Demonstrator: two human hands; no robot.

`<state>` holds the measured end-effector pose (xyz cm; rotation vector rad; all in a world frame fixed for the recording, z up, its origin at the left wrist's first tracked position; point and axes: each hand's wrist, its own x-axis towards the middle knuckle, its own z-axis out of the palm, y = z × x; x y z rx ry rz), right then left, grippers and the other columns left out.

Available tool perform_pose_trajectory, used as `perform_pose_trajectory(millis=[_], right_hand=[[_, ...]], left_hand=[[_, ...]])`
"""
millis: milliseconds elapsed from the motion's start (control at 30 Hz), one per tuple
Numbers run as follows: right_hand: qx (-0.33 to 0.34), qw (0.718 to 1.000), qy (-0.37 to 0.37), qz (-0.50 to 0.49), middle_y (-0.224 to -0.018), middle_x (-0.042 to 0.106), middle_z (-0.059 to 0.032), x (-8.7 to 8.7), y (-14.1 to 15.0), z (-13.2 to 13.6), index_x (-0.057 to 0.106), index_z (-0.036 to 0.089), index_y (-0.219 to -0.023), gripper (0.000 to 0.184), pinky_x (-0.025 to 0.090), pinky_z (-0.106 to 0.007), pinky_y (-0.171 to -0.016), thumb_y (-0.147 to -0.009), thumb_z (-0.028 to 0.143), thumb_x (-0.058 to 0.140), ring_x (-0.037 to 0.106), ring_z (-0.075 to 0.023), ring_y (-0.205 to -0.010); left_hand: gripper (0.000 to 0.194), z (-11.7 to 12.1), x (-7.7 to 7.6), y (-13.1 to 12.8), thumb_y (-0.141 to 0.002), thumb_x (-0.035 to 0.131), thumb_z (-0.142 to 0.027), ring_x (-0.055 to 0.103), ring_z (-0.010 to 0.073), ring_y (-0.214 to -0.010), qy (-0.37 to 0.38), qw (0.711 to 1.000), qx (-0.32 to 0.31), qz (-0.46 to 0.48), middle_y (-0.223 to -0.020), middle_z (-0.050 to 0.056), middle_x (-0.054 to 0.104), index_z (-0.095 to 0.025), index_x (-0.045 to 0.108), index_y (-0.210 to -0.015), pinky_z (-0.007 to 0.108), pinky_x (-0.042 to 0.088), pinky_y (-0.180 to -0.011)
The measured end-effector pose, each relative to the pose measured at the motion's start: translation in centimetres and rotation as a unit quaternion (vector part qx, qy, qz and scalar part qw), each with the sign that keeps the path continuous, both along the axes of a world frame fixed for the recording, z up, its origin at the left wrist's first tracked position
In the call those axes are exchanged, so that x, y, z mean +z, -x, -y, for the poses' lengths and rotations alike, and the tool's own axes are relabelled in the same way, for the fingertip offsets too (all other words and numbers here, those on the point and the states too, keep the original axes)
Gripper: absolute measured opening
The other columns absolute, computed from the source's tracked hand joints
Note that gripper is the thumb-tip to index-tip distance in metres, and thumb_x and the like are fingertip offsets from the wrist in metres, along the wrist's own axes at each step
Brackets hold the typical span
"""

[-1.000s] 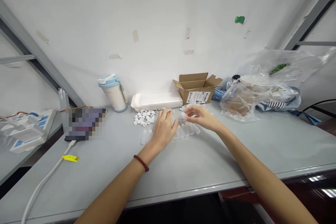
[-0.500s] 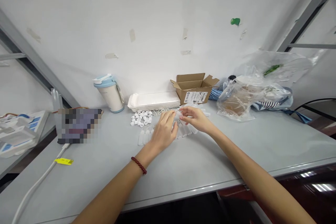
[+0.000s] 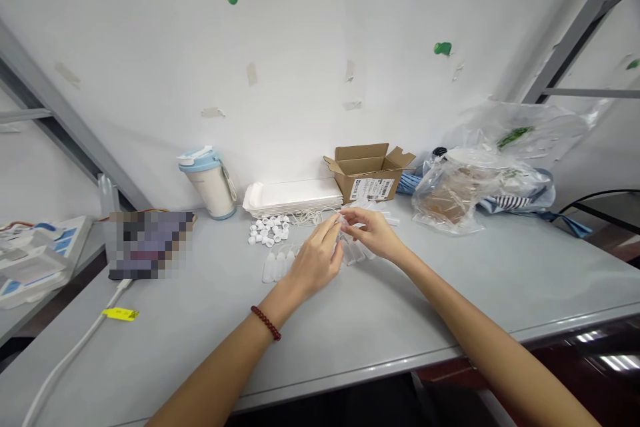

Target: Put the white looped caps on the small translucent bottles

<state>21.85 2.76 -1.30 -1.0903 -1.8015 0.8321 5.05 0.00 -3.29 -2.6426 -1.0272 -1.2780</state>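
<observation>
My left hand point(image 3: 316, 257) and my right hand point(image 3: 371, 232) meet over the middle of the table, fingertips together. Pinched between them is a small clear plastic piece point(image 3: 343, 219), mostly covered by the fingers. Under and beside the hands lies a row of clear, narrow plastic pieces point(image 3: 274, 268) with thin loops at their tops; my left hand hides the middle of this row. Small white caps point(image 3: 269, 231) are heaped to the left, next to white strings point(image 3: 307, 217). More clear plastic pieces point(image 3: 367, 205) lie behind my right hand.
A stack of flat white cartons point(image 3: 295, 195) and an open cardboard box point(image 3: 371, 177) stand along the wall. On the left are a tumbler point(image 3: 209, 183), a blurred-out device point(image 3: 150, 243) and its white cable point(image 3: 75, 360). Plastic bags point(image 3: 450, 197) lie at the right.
My hands have drawn closer together, and the right fingertips now close over the clear piece that showed more plainly between them. The view has tilted slightly upward.
</observation>
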Motion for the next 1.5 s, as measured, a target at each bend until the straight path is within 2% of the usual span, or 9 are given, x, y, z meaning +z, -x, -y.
perform_pose_trajectory(millis=[233,333,500,633,767,967,1067,1267,1500], right_hand=[[-0.001,0.994,0.043,-0.101,-0.084,0.064,-0.006,0.3,0.2,0.1,0.06,0.016,-0.091,0.025,0.051,-0.026,-0.05,-0.071,0.031,0.066,0.061,-0.017,-0.073],[0.006,0.986,0.072,-0.149,-0.081,0.064,-0.0055,0.8,0.1,0.2,0.061,0.016,-0.088,0.028,0.05,-0.027,-0.05,-0.067,0.033,0.07,0.06,-0.0162,-0.07],[0.078,0.961,0.16,-0.211,-0.082,0.065,-0.0051,1.8,-0.2,0.6,0.064,0.015,-0.087,0.029,0.049,-0.026,-0.056,-0.066,0.032,0.074,0.06,-0.0151,-0.071],[0.13,0.942,0.21,-0.229,-0.078,0.066,-0.0036,1.9,-0.4,0.8,0.064,0.017,-0.089,0.025,0.048,-0.024,-0.056,-0.068,0.029,0.073,0.063,-0.016,-0.074],[0.16,0.938,0.235,-0.2,-0.082,0.068,-0.0054,2.2,-0.9,0.8,0.064,0.017,-0.091,0.026,0.049,-0.026,-0.061,-0.07,0.03,0.071,0.065,-0.0184,-0.081],[0.174,0.958,0.211,-0.087,-0.085,0.068,-0.0048,3.1,-1.9,0.9,0.068,0.016,-0.093,0.026,0.051,-0.03,-0.071,-0.073,0.033,0.067,0.062,-0.016,-0.079],[0.186,0.962,0.197,-0.036,-0.086,0.068,-0.0041,3.2,-1.9,1.0,0.068,0.016,-0.091,0.023,0.05,-0.028,-0.068,-0.075,0.032,0.064,0.061,-0.0152,-0.077],[0.159,0.971,0.18,0.007,-0.068,0.063,-0.0002,3.3,-1.4,1.2,0.068,0.017,-0.078,0.015,0.048,-0.025,-0.061,-0.075,0.03,0.061,0.057,-0.0125,-0.063],[0.171,0.962,0.21,0.031,-0.073,0.065,-0.0015,4.0,-2.1,1.3,0.069,0.017,-0.081,0.017,0.05,-0.027,-0.066,-0.075,0.03,0.06,0.059,-0.0138,-0.066]], left_hand=[[0.039,0.3,0.3,0.0,-0.086,0.042,-0.009,0.047,0.0236,-0.125,0.0,0.999,-0.043,0.003,-0.132,0.018,0.05,-0.01,0.048,-0.124,0.041,0.044,-0.103],[0.04,0.2,0.2,-0.1,-0.085,0.044,-0.01,0.045,0.024,-0.125,0.007,0.999,-0.039,0.027,-0.132,0.017,0.049,-0.012,0.046,-0.126,0.042,0.044,-0.103],[0.049,-0.1,-0.1,-0.2,-0.086,0.05,-0.017,0.045,0.0267,-0.125,0.025,0.997,-0.012,0.072,-0.133,0.018,0.046,-0.015,0.036,-0.133,0.045,0.048,-0.097],[0.054,0.0,0.2,-0.3,-0.086,0.053,-0.02,0.046,0.0269,-0.123,-0.003,0.997,-0.015,0.076,-0.131,0.017,0.048,-0.018,0.033,-0.136,0.045,0.047,-0.098],[0.052,0.2,0.5,-0.3,-0.086,0.053,-0.018,0.048,0.0254,-0.121,-0.026,0.997,-0.017,0.075,-0.128,0.015,0.05,-0.018,0.034,-0.135,0.044,0.047,-0.098],[0.049,0.5,0.5,-0.3,-0.085,0.053,-0.016,0.049,0.0272,-0.115,-0.021,0.999,-0.017,0.018,-0.12,0.015,0.05,-0.019,0.038,-0.132,0.047,0.048,-0.093],[0.047,0.5,0.5,-0.5,-0.085,0.054,-0.016,0.05,0.0269,-0.113,0.003,1.0,-0.025,-0.009,-0.118,0.014,0.049,-0.018,0.04,-0.129,0.045,0.049,-0.091],[0.042,0.5,0.4,-1.0,-0.085,0.055,-0.016,0.05,0.0269,-0.113,0.016,0.999,-0.035,-0.021,-0.119,0.015,0.047,-0.017,0.043,-0.125,0.045,0.051,-0.09],[0.039,0.6,0.4,-1.2,-0.085,0.058,-0.022,0.053,0.0253,-0.11,0.031,0.999,-0.041,0.007,-0.114,0.013,0.05,-0.018,0.046,-0.121,0.044,0.051,-0.09]])
